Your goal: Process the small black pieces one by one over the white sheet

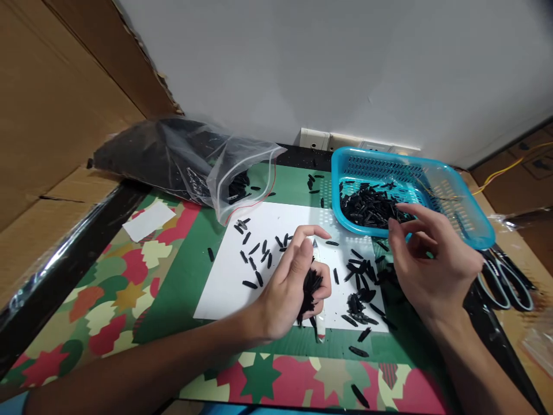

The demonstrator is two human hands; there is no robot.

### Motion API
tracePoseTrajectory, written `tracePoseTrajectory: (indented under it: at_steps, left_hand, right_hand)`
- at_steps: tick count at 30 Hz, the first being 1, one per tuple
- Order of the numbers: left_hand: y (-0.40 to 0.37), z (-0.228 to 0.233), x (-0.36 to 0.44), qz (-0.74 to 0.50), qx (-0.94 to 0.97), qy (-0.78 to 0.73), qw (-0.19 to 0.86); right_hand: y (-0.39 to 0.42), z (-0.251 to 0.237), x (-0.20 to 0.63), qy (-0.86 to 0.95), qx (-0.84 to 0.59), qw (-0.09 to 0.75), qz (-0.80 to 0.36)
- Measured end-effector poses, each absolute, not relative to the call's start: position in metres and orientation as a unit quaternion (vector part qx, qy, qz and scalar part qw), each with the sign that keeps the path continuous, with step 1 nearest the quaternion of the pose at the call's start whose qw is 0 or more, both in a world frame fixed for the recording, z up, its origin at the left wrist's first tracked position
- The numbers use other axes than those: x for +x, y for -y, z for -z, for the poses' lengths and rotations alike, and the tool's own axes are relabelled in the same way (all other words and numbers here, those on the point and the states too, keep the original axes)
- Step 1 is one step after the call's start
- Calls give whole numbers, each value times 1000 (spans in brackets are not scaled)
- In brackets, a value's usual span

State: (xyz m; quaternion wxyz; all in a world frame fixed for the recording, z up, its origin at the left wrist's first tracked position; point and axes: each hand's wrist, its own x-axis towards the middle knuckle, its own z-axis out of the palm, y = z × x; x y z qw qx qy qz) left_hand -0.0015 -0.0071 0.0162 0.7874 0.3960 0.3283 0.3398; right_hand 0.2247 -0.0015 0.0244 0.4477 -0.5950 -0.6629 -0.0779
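Observation:
My left hand (289, 288) is curled over the white paper (224, 294), its lower fingers closed round a bunch of small slim black pieces (310, 291). Its thumb and index finger stay apart. Partly hidden behind that hand is a white pen-like stick (320, 328) with a grey pointed tip. My right hand (432, 253) hovers at the near rim of the blue plastic basket (470, 233), fingers bent, with a small gap between thumb and index tips and nothing visible there. A heap of black pieces (367, 204) lies inside the basket. More loose black pieces (358, 271) are scattered over the paper between the hands.
A large clear zip bag (173, 155) full of black pieces lies open at the back left. Scissors (503, 282) rest at the right. A small white paper slip (149, 222) is on the patterned mat (173, 288). Cardboard (56, 86) stands left, and wall sockets (315, 139) sit behind.

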Motion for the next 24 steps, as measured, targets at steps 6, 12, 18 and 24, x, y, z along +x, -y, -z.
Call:
tracePoseTrajectory:
  at_steps: [6, 12, 18, 24]
  left_hand:
    - [6, -20, -6, -306, 425, -297, 798]
    - [7, -21, -8, -274, 435, -292, 807]
    - [8, -22, -8, -258, 437, -302, 807]
    - [8, -21, -6, -262, 424, -300, 813]
  right_hand:
    - [15, -32, 199, 747, -480, 384, -252]
    - [15, -25, 183, 626, -455, 342, -533]
    - [15, -21, 187, 592, -473, 342, -555]
    - [14, -19, 185, 573, -458, 336, -591]
